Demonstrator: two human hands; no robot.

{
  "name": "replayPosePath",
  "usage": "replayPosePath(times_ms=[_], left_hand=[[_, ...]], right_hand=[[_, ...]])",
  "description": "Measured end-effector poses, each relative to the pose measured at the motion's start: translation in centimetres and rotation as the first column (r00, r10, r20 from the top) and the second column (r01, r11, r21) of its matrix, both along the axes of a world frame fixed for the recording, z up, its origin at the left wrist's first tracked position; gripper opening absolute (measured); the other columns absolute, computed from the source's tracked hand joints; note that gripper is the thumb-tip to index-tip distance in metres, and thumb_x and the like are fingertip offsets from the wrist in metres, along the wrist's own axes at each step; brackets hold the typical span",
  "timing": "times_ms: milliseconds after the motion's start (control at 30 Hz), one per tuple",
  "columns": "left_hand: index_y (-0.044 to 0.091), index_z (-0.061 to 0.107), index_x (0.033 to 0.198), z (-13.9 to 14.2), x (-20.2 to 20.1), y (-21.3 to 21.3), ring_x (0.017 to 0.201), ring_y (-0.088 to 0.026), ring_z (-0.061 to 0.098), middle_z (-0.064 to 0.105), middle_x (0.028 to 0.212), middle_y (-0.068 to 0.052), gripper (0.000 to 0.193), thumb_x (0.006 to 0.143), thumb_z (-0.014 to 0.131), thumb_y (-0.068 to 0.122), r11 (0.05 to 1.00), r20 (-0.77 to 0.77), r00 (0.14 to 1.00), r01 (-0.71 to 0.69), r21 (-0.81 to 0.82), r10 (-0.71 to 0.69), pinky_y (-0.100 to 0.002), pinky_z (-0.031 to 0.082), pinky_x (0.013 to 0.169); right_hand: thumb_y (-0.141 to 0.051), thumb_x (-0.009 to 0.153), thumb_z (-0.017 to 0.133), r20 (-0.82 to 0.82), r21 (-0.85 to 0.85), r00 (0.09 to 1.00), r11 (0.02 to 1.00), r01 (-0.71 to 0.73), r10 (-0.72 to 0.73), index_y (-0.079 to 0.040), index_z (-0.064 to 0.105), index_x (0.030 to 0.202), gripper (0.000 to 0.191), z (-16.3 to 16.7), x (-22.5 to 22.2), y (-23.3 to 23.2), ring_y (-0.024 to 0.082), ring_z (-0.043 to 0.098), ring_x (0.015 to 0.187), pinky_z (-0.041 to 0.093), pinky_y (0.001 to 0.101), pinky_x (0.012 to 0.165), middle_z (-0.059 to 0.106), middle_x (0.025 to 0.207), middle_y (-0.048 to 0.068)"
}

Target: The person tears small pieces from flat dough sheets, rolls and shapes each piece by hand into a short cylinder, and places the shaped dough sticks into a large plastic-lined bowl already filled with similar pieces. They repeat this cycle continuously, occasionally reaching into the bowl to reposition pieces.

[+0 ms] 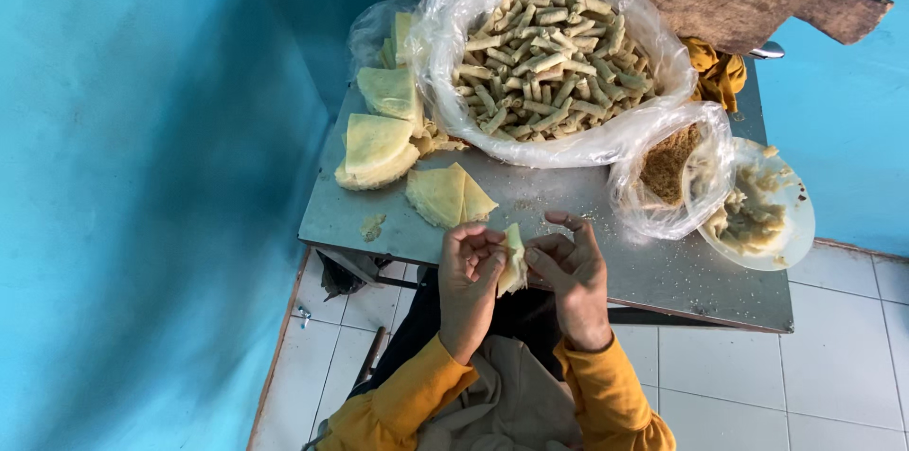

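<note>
Between both hands, a pale-yellow wrapper (513,260) sits, seemingly half-folded.

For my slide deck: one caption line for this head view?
Both hands, left and right, fold a yellow wrapper beside a bag of rolls.

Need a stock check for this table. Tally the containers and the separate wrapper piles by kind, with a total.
Clear plastic bags: 3, the big bag of rolls, the crumb bag and a small bag behind the wrappers.
White plate: 1
Piles of folded yellow wrappers: 3, rear, middle, front.
Total: 7
</note>
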State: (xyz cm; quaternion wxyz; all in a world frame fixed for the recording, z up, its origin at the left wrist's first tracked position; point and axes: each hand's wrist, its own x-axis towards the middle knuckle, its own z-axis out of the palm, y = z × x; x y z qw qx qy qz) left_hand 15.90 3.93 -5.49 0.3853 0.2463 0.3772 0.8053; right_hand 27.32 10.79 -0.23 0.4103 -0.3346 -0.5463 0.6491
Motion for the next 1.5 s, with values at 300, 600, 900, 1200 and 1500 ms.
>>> replayPosePath(times_ms=[300, 600, 900, 1200, 1500], left_hand=[[0.004, 0.052, 0.127, -0.8, -0.5, -0.6, 0.102, -0.009, 0.059, 0.059, 0.115, -0.005, 0.036, 0.096, 0.068, -0.003, 0.999, -0.095, 0.995, 0.036, -0.020, -0.038, -0.025, 0.053, 0.090], [0.001, 0.059, 0.122, -2.3, -1.2, 0.1, 0.097, -0.009, 0.062, 0.064, 0.108, -0.004, 0.028, 0.096, 0.070, 0.000, 0.996, 0.168, 0.983, 0.077, -0.045, -0.068, -0.024, 0.053, 0.083], [-0.001, 0.060, 0.129, -2.0, -1.1, 0.0, 0.105, -0.012, 0.066, 0.068, 0.117, -0.008, 0.038, 0.094, 0.074, 0.002, 0.994, -0.045, 0.994, 0.103, -0.032, -0.104, -0.027, 0.056, 0.094], [-0.002, 0.065, 0.128, -1.4, -1.4, -0.6, 0.102, -0.010, 0.067, 0.072, 0.116, -0.009, 0.029, 0.100, 0.069, 0.004, 0.993, -0.125, 0.987, 0.097, -0.061, -0.105, -0.025, 0.057, 0.091], [0.002, 0.066, 0.122, 0.0, -2.6, -0.4, 0.093, -0.010, 0.070, 0.073, 0.110, -0.007, 0.021, 0.101, 0.065, 0.004, 0.989, -0.335, 0.938, 0.042, -0.142, -0.088, -0.025, 0.061, 0.084]], right_hand=[[0.011, 0.090, 0.063, 0.042, -0.008, 0.999, 1.000, 0.022, -0.022, 0.004, 0.046, 0.134, 0.048, -0.7, -0.3, -0.3, 0.019, 0.073, 0.084, 0.061, 0.0302, 0.075, 0.074, 0.096, 0.016], [0.015, 0.088, 0.063, 0.152, 0.239, 0.987, 0.967, -0.085, 0.049, 0.002, 0.036, 0.142, 0.062, -1.8, -0.8, -1.5, 0.016, 0.067, 0.096, 0.059, 0.0285, 0.081, 0.066, 0.108, 0.014], [0.013, 0.091, 0.060, 0.037, 0.085, 0.987, 0.984, -0.157, 0.154, 0.001, 0.039, 0.142, 0.057, -2.2, 0.2, -0.3, 0.018, 0.067, 0.103, 0.059, 0.0313, 0.088, 0.065, 0.113, 0.015], [0.012, 0.088, 0.058, -0.102, -0.131, 0.987, 0.982, -0.136, 0.123, 0.006, 0.044, 0.142, 0.056, -1.7, 1.3, 0.5, 0.019, 0.065, 0.104, 0.056, 0.0293, 0.090, 0.065, 0.115, 0.016], [0.009, 0.088, 0.061, 0.058, 0.070, 0.992, 0.991, -0.113, 0.109, 0.008, 0.040, 0.141, 0.057, -2.9, 2.2, 1.0, 0.019, 0.070, 0.085, 0.060, 0.0298, 0.071, 0.069, 0.100, 0.016]])
